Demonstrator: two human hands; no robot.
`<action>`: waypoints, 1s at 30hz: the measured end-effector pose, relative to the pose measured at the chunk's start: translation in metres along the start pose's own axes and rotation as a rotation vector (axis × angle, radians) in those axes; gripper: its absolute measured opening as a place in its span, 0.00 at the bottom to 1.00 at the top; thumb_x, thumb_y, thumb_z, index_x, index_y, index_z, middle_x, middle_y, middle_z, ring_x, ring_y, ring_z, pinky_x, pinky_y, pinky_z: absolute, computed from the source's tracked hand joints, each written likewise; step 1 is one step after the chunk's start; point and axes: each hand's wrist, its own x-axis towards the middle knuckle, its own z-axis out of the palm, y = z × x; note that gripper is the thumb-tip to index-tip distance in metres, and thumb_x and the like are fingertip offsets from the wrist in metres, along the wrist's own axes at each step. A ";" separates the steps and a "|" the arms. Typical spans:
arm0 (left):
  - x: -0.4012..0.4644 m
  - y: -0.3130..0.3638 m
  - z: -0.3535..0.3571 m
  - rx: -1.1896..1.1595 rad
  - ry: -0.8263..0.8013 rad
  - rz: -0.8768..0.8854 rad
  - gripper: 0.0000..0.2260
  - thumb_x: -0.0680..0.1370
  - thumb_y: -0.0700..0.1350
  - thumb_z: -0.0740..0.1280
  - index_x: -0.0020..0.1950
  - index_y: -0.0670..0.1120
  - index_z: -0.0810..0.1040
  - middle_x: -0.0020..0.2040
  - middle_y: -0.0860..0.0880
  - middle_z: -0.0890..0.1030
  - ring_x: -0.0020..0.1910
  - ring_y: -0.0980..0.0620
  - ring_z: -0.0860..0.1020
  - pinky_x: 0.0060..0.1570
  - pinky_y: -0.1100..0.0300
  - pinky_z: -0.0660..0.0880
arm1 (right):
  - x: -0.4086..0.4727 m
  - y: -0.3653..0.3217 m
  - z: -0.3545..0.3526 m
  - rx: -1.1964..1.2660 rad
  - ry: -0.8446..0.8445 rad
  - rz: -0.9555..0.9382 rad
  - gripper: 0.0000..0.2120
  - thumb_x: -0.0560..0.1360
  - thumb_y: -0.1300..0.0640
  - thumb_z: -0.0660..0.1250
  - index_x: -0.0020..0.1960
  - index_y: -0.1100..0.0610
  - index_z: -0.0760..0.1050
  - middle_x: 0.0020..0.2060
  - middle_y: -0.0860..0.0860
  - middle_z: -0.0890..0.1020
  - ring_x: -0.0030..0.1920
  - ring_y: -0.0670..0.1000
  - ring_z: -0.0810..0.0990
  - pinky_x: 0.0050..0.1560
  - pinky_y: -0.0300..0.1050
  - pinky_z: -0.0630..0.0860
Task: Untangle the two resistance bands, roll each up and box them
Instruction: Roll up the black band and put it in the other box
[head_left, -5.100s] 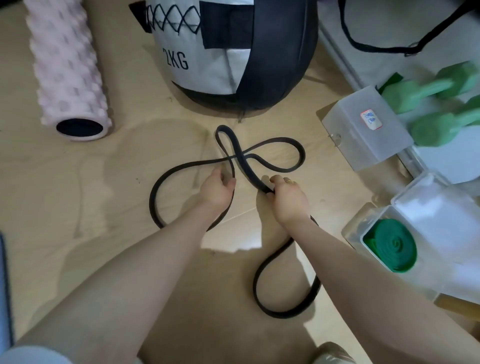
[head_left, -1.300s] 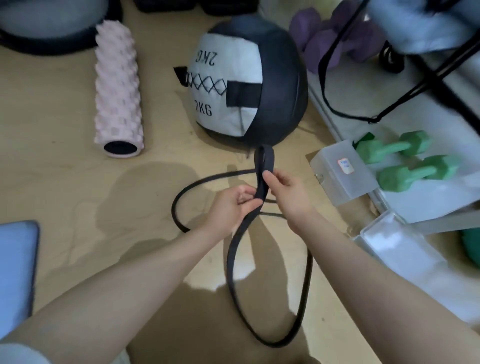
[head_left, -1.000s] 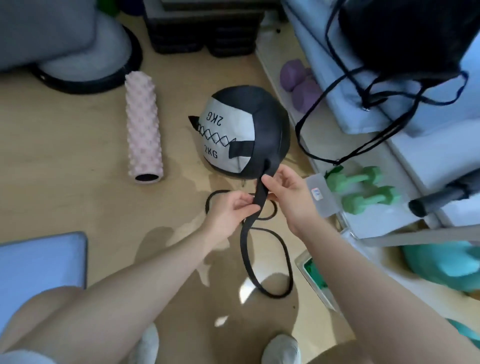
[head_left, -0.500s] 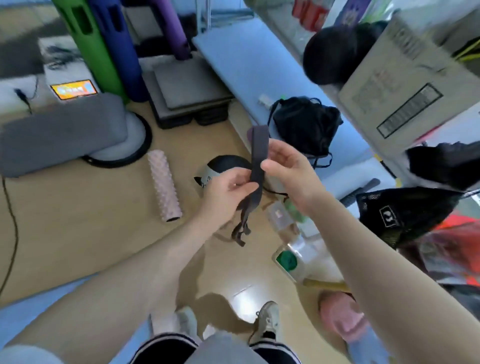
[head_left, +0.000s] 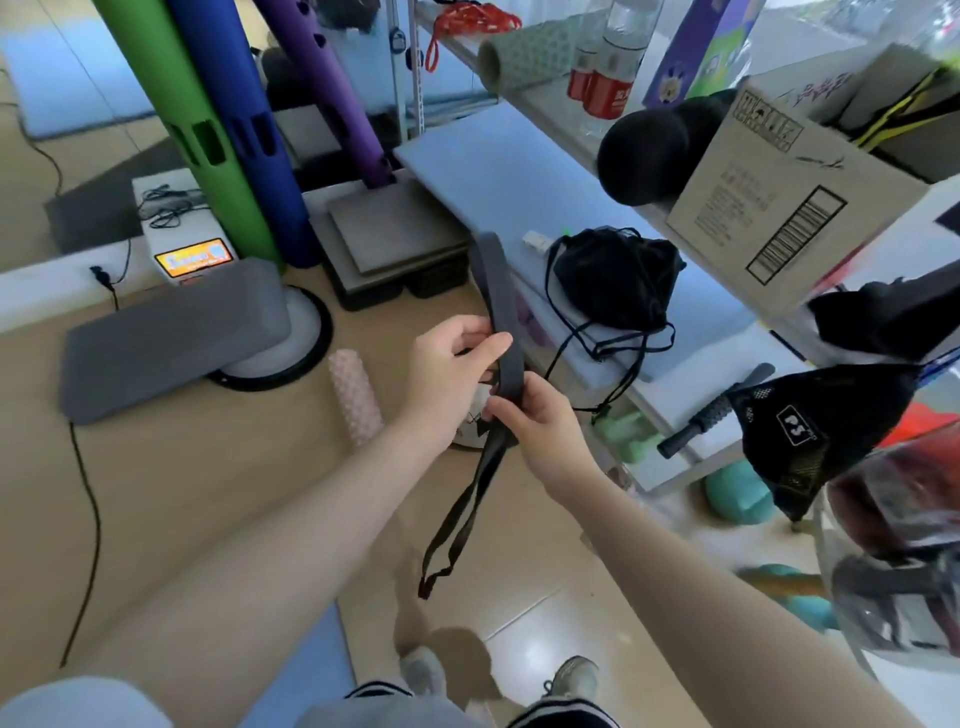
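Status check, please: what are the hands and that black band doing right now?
Left hand and right hand both pinch the black band. Band lifted, unrolled, lower loops dangling. Nothing in the way.

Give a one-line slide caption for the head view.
Both hands, left hand and right hand, grip the black band, raised off the floor.

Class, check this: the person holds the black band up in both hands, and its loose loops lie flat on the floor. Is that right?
Not quite. Both the left hand and the right hand do grip the black band, but the head view shows its loose loops hanging in the air below the hands, not lying flat on the floor.
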 end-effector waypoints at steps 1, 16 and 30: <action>0.000 -0.002 -0.004 -0.045 0.011 -0.033 0.03 0.76 0.42 0.67 0.47 0.51 0.77 0.42 0.54 0.81 0.39 0.62 0.80 0.38 0.71 0.76 | 0.001 -0.003 0.003 -0.026 -0.022 -0.015 0.03 0.76 0.59 0.65 0.46 0.52 0.74 0.43 0.57 0.81 0.47 0.57 0.80 0.54 0.56 0.78; -0.036 -0.080 -0.038 -0.066 -0.342 -0.227 0.12 0.78 0.33 0.61 0.56 0.47 0.76 0.47 0.60 0.82 0.48 0.66 0.79 0.53 0.69 0.74 | 0.017 -0.012 0.020 0.230 -0.043 0.176 0.04 0.79 0.62 0.60 0.48 0.55 0.72 0.38 0.52 0.80 0.43 0.53 0.81 0.52 0.54 0.79; 0.017 -0.022 0.015 -0.251 -0.038 -0.354 0.04 0.73 0.38 0.70 0.42 0.46 0.78 0.39 0.49 0.81 0.39 0.57 0.80 0.33 0.68 0.76 | -0.015 0.033 -0.021 -0.023 -0.088 0.163 0.12 0.78 0.61 0.63 0.59 0.51 0.74 0.55 0.46 0.80 0.56 0.41 0.77 0.58 0.35 0.72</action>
